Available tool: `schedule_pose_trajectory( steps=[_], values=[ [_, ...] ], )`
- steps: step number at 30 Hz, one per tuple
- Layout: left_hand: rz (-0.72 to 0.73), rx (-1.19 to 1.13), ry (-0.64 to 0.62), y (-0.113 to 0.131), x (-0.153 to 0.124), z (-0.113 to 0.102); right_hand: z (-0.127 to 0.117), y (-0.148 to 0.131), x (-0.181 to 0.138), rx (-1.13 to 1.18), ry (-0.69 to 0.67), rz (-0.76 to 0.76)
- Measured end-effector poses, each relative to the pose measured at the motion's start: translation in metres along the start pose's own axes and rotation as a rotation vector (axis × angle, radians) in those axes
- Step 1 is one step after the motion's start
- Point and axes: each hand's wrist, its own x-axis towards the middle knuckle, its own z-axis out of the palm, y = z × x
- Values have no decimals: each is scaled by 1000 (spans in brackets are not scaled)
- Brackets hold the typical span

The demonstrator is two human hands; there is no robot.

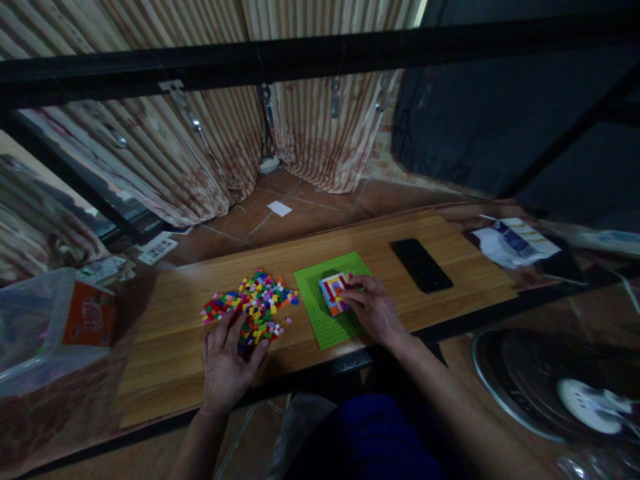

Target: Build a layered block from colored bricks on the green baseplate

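A loose pile of small coloured toy bricks (265, 293) lies on the wooden board, left of a green baseplate (317, 327). My left hand (225, 367) rests at the pile's near edge, fingers spread among the bricks, nothing gripped. On the baseplate stands a small square brick build (331, 293) with red, white, yellow and blue rows on top. My right hand (375, 310) reaches over its right side, thumb and fingers pinched together at the top. Whatever the pinch holds is too small to make out, and the fingers hide part of the build.
A black phone (423, 265) lies on the wooden board (165, 347), right of the baseplate. At far left is a clear plastic tub (35, 333) with an orange label. Papers (517, 241) sit beyond the right end. A dark metal bar (300, 63) crosses above.
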Motion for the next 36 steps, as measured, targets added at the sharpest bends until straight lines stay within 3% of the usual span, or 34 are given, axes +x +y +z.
schedule_pose_trajectory(
  steps=[9,23,36],
  values=[
    [-5,-10,13,1,0,0,1,1,5,36,-8,-24],
    [-6,-11,3,0,0,1,6,1,4,334,44,159],
    [16,15,16,-2,-1,1,7,8,4,252,36,83]
  ],
)
